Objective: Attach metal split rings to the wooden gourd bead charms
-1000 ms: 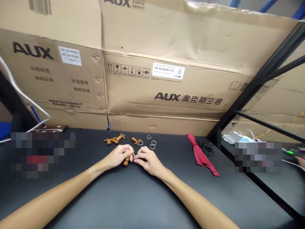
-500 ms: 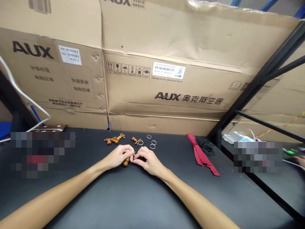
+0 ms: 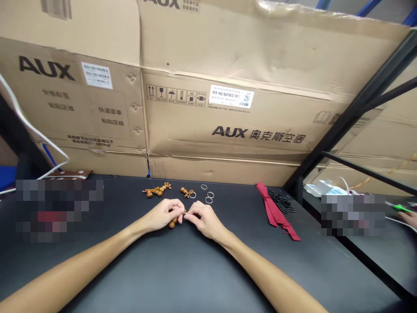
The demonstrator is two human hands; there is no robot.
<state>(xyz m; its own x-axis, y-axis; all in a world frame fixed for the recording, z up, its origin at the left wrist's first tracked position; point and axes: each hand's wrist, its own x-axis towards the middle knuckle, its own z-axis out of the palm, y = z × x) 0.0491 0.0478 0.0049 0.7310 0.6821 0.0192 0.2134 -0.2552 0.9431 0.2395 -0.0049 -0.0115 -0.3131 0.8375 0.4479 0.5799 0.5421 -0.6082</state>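
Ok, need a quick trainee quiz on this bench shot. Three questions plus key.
1. What brown item do the left hand and right hand meet over?
2. True or false: the red strips lie left of the metal rings.
3. Fill in: the carton behind the bench is printed ____.

Key: 1. gourd beads; 2. false; 3. AUX.

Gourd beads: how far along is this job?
Done: two gourd charms lie on the table, apparently assembled. In hand: a third charm, pinched between the left hand and right hand. Left: loose metal rings, red straps and black pieces lie untouched.
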